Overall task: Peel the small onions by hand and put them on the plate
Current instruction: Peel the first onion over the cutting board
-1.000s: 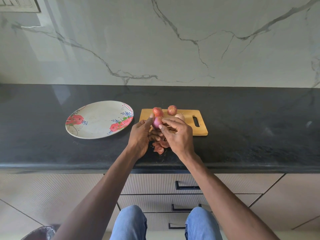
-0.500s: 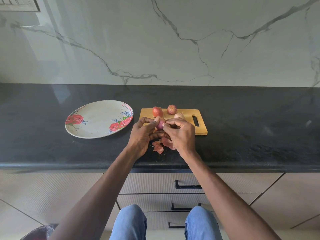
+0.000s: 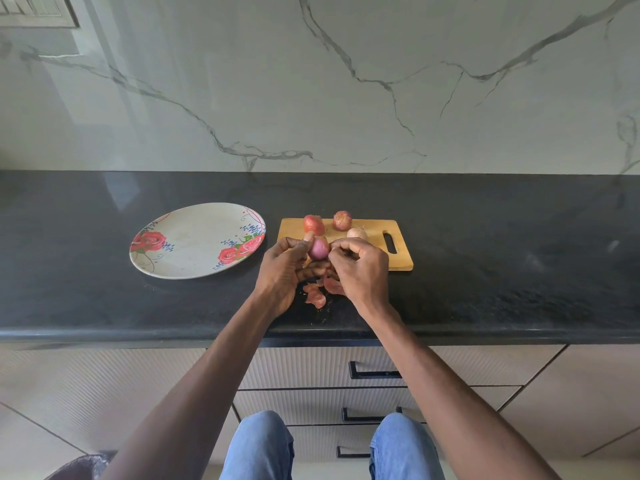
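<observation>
Now the peeled purple onion (image 3: 318, 248) shows more fully between the two hands than it did half a second ago, when the fingers covered most of it. Both hands remain over the front left corner of the wooden cutting board (image 3: 374, 249), which is the landmark for everything else.

The left hand (image 3: 282, 271) grips the onion from its left side, thumb tip on the top and curled fingers (image 3: 313, 266) beneath it. The right hand (image 3: 360, 268) sits just to the onion's right, its fingers bent inward and pinching at the onion's right edge; whether they hold a strip of skin cannot be told.

Three unpeeled onions lie on the board: a red one (image 3: 314, 224) at its back left, a streaked one (image 3: 342, 220) just right of that, and a pale one (image 3: 357, 233) near the middle, partly behind the right hand.

Loose reddish skins (image 3: 315, 295) lie on the black tabletop (image 3: 502, 271) just in front of the board, under the hands. A floral plate (image 3: 194, 242) rests on the tabletop left of the board, near it but apart.
</observation>
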